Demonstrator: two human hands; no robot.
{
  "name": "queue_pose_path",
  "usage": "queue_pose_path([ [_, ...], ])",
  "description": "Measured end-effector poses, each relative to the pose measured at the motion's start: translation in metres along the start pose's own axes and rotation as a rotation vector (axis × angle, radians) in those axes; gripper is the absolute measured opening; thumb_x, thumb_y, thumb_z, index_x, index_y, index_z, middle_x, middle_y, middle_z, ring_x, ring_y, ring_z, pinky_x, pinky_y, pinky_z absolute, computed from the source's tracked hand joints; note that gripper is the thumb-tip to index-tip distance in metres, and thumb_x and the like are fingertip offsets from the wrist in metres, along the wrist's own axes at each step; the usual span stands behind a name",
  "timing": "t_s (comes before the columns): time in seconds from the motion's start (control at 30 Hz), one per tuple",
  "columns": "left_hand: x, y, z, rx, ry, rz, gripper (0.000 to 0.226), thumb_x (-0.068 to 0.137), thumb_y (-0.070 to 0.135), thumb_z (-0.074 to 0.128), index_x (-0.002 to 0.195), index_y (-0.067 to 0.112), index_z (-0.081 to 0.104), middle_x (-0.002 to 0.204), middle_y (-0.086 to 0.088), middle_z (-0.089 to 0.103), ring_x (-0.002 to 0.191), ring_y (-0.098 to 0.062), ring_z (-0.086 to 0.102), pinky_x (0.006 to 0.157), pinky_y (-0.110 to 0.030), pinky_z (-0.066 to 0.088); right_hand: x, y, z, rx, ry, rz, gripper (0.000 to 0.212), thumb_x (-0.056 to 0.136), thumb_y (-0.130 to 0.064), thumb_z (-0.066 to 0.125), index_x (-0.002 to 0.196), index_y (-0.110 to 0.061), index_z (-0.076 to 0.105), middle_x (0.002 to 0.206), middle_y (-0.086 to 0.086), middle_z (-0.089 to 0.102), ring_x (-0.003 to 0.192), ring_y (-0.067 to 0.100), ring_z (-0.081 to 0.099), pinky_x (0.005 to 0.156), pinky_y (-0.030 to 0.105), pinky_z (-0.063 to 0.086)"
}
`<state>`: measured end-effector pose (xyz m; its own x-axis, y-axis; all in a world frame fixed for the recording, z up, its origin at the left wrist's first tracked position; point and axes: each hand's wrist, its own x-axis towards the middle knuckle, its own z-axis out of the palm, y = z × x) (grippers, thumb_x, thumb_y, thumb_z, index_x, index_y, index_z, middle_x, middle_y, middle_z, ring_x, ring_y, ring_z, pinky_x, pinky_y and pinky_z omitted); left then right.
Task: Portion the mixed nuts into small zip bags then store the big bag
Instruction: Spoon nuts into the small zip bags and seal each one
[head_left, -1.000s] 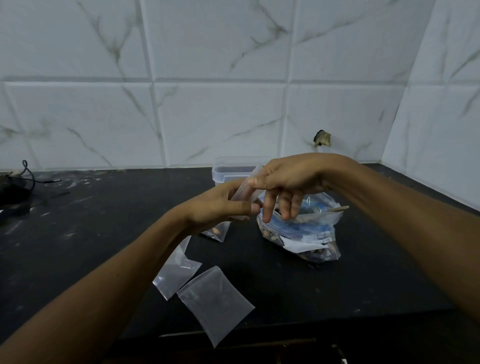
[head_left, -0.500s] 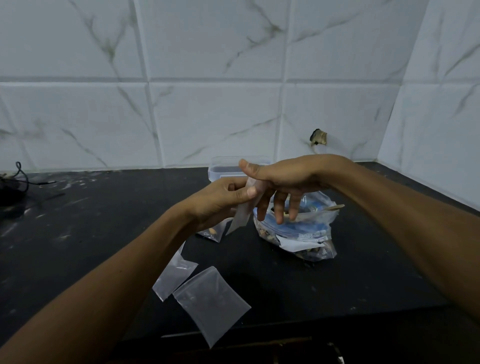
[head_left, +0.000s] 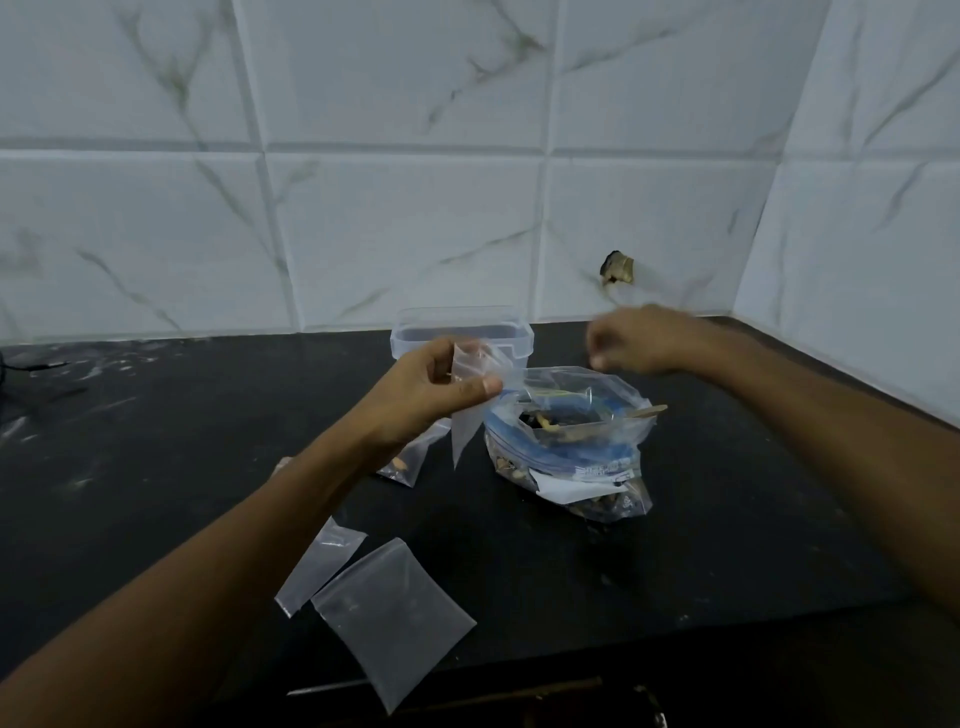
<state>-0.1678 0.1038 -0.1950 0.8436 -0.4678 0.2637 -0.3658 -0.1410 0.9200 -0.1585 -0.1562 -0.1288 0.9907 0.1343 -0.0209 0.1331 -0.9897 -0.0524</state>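
While the left hand (head_left: 426, 392) holds a small empty zip bag (head_left: 470, 400) up over the dark bench (head_left: 727, 519), its grip is clenched on the top of that bag, thumb pressed across the front and fingers curled behind. That bag hangs down from the pinch, its lower corner pointing at the bench, right beside the rim of the big bag.

The right hand (head_left: 641, 340) is up in the air just above and behind the big bag of nuts (head_left: 571, 447), and it's blurry. Fingers look loosely curled with nothing visible in them, but honestly I can't tell for sure whether that grip is holding anything.

The big bag sits on the bench more or less in the middle, mouth wide open, blue zip strip rolled around the opening, mixed nuts showing inside and at the bottom. A thin stick-like thing (head_left: 647, 411) pokes out of its right side; can't make out what it is.

Behind it, against the tiled wall (head_left: 415, 234), stands a clear plastic tub (head_left: 462, 332). Just under the left wrist lies a small bag with a few nuts in it (head_left: 405, 462). Nearer the front edge of the bench are two more flat empty bags (head_left: 387, 613), one partly overlapping the other.
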Motion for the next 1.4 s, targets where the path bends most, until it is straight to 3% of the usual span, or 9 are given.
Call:
queue_pose_path([
  [0.07, -0.001, -0.001, 0.005, 0.087, -0.048, -0.002, 0.046, 0.072, 0.042, 0.075, 0.113, 0.037, 0.054, 0.109, 0.011, 0.067, 0.100, 0.000, 0.065, 0.083, -0.018, 0.052, 0.003, 0.018, 0.023, -0.266, -0.183, 0.102, 0.027, 0.093, -0.037, 0.056, 0.115, -0.023, 0.060, 0.115, 0.003, 0.063, 0.092, 0.019, 0.061, 0.072, 0.030, 0.049],
  [0.13, -0.001, -0.002, 0.010, 0.122, -0.092, -0.003, 0.047, 0.076, 0.041, 0.076, 0.117, 0.034, 0.055, 0.112, 0.009, 0.066, 0.103, -0.003, 0.064, 0.085, -0.021, 0.052, -0.002, 0.023, 0.035, -0.197, -0.299, 0.178, 0.026, 0.095, -0.035, 0.053, 0.116, -0.020, 0.060, 0.104, 0.006, 0.064, 0.073, 0.019, 0.064, 0.053, 0.024, 0.048],
  [0.33, 0.001, -0.011, 0.018, 0.141, -0.141, -0.001, 0.070, 0.065, 0.053, 0.075, 0.125, 0.026, 0.053, 0.120, 0.004, 0.064, 0.111, -0.014, 0.063, 0.095, -0.036, 0.053, -0.006, 0.012, 0.027, -0.017, -0.329, 0.218, 0.040, 0.096, -0.049, 0.047, 0.101, -0.012, 0.061, 0.065, 0.009, 0.067, 0.045, 0.016, 0.061, 0.045, 0.019, 0.046],
  [0.47, 0.004, -0.013, 0.018, 0.112, -0.083, 0.000, 0.059, 0.067, 0.048, 0.075, 0.120, 0.031, 0.054, 0.116, 0.009, 0.064, 0.108, -0.014, 0.063, 0.093, -0.031, 0.053, -0.005, 0.003, 0.028, -0.137, -0.262, 0.175, 0.022, 0.091, -0.032, 0.059, 0.094, -0.013, 0.070, 0.055, 0.001, 0.062, 0.044, 0.013, 0.058, 0.048, 0.022, 0.046],
  [0.6, 0.003, -0.012, 0.015, 0.154, -0.123, -0.016, 0.065, 0.066, 0.051, 0.075, 0.123, 0.028, 0.054, 0.120, 0.007, 0.063, 0.109, -0.015, 0.063, 0.093, -0.033, 0.054, -0.002, -0.003, 0.031, -0.248, -0.072, 0.132, 0.027, 0.085, -0.044, 0.065, 0.091, -0.018, 0.070, 0.079, 0.000, 0.066, 0.078, 0.019, 0.063, 0.062, 0.031, 0.041],
  [0.77, 0.000, -0.012, 0.016, 0.167, -0.168, -0.057, 0.071, 0.064, 0.053, 0.075, 0.126, 0.028, 0.052, 0.125, 0.009, 0.058, 0.113, -0.011, 0.060, 0.091, -0.029, 0.055, 0.004, -0.005, 0.036, -0.118, 0.082, 0.125, 0.020, 0.087, -0.037, 0.066, 0.094, -0.019, 0.070, 0.087, 0.004, 0.065, 0.086, 0.025, 0.062, 0.068, 0.034, 0.045],
  [0.9, -0.002, -0.012, 0.018, 0.146, -0.172, -0.085, 0.066, 0.069, 0.042, 0.073, 0.128, 0.024, 0.051, 0.127, 0.008, 0.057, 0.114, -0.013, 0.058, 0.088, -0.026, 0.055, 0.006, -0.009, 0.043, -0.008, 0.036, -0.014, 0.016, 0.090, -0.019, 0.063, 0.100, -0.015, 0.075, 0.084, 0.002, 0.069, 0.079, 0.019, 0.063, 0.072, 0.032, 0.050],
  [1.17, -0.003, -0.009, 0.019, 0.137, -0.191, -0.097, 0.066, 0.072, 0.040, 0.075, 0.129, 0.021, 0.049, 0.124, 0.010, 0.057, 0.112, -0.010, 0.058, 0.083, -0.018, 0.055, -0.026, 0.003, 0.000, -0.284, 0.087, -0.271, 0.023, 0.094, -0.020, 0.057, 0.112, -0.019, 0.071, 0.109, -0.003, 0.069, 0.099, 0.015, 0.062, 0.082, 0.024, 0.042],
  [1.4, -0.004, -0.008, 0.021, 0.147, -0.214, -0.127, 0.069, 0.071, 0.041, 0.079, 0.131, 0.024, 0.048, 0.126, 0.008, 0.055, 0.113, -0.012, 0.058, 0.086, -0.023, 0.054, -0.031, -0.008, 0.009, -0.374, 0.002, -0.320, 0.022, 0.095, -0.021, 0.054, 0.109, -0.020, 0.071, 0.100, -0.002, 0.067, 0.095, 0.017, 0.061, 0.083, 0.032, 0.047],
])
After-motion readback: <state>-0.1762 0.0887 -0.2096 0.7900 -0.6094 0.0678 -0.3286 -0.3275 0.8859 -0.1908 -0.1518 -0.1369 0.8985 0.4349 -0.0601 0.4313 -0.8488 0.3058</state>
